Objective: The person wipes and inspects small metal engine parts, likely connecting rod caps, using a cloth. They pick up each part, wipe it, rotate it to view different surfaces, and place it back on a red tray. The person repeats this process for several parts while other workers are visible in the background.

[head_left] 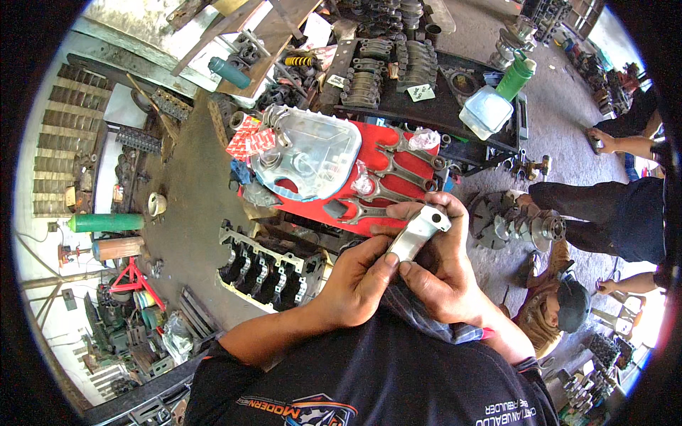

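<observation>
Both of my hands grip a shiny silver connecting rod cap [419, 233] in front of my chest. Its curved, smooth inner face is turned up, and a dark bolt hole shows at its far end. My left hand [355, 280] pinches the near left end with thumb and fingers. Wrapped round the right side is my right hand [447, 273], its thumb pressing near the lower end. Dark plaid cloth [430, 319] lies beneath the right hand. Just beyond, several connecting rods [406, 169] rest side by side on a red tabletop [309, 207].
Left of the rods is a clear plastic container [323, 145] beside red-and-white packets [249, 138]. An engine block [266, 266] stands at the left. A dark bench [455, 106] behind holds more rods and a green bottle [516, 77]. At right, a person [561, 305] is near a crankshaft [522, 227].
</observation>
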Tool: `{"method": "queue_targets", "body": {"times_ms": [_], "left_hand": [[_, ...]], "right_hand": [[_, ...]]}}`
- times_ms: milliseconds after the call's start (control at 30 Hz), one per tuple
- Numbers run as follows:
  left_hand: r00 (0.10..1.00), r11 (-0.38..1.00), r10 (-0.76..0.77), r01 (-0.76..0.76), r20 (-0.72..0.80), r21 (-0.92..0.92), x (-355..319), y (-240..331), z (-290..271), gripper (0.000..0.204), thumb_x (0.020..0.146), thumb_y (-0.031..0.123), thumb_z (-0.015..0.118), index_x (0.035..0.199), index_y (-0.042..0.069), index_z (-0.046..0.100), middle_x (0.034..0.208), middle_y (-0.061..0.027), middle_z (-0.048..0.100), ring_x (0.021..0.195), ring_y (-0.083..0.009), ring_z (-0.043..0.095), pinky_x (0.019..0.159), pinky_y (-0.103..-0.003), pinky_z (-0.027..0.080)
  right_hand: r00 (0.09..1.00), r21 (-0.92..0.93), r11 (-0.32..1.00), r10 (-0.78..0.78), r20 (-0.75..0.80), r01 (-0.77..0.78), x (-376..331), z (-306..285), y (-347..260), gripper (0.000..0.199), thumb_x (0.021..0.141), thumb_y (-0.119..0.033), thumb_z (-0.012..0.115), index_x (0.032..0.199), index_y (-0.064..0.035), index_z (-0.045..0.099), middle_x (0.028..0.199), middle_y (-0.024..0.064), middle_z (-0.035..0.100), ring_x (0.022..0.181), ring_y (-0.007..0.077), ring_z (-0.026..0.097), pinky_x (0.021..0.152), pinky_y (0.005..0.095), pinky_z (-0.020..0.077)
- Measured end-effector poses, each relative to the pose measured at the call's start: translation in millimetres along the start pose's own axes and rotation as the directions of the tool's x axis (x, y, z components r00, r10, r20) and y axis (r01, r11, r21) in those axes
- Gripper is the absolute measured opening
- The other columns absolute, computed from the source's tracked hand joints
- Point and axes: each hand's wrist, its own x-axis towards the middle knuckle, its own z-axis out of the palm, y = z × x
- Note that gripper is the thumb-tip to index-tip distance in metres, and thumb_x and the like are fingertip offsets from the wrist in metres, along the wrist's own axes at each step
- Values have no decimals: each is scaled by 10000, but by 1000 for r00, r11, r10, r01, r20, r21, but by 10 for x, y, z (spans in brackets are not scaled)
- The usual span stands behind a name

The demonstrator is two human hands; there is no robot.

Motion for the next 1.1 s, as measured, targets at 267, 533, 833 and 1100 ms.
{"method": "queue_targets", "body": {"times_ms": [267, 533, 833, 1100], "left_hand": [[998, 999, 36, -37, -60, -2, 21, 26, 21, 258, 1069, 246, 459, 1054, 20, 583, 849, 25, 532, 748, -47, 442, 659, -233, 395], [992, 991, 35, -50, -121, -122, 75, -80, 10, 227, 1058, 206, 457, 1066, 22, 590, 836, 37, 518, 731, -34, 420, 640, -228, 376], [995, 985, -5, -12, -99, -171, 79, -157, -80, 222, 1068, 179, 448, 1108, 12, 588, 898, 26, 548, 786, -38, 453, 697, -227, 408], [994, 989, 83, -91, -65, -121, 164, -167, -123, 343, 1072, 198, 442, 1276, -52, 560, 1118, -65, 607, 1021, -112, 554, 911, -273, 454]], "right_hand": [[994, 246, 965, 107, -35, -95, 33, 25, -59, 833, 824, 90, 570, 1482, -14, 71, 1386, 200, 437, 1285, 294, 490, 1108, 425, 350], [994, 156, 984, 100, -47, -91, 82, 60, 1, 795, 823, 74, 553, 1462, -12, 89, 1388, 190, 428, 1312, 286, 447, 1123, 416, 318], [985, 106, 985, 147, -88, -137, 97, 82, 67, 810, 829, 51, 572, 1477, -27, 92, 1381, 182, 428, 1261, 258, 453, 1101, 401, 330], [987, 94, 992, 95, -132, -83, 157, 107, 209, 866, 826, 42, 568, 1523, -132, 84, 1393, 186, 432, 1186, 246, 487, 1035, 395, 383]]}}
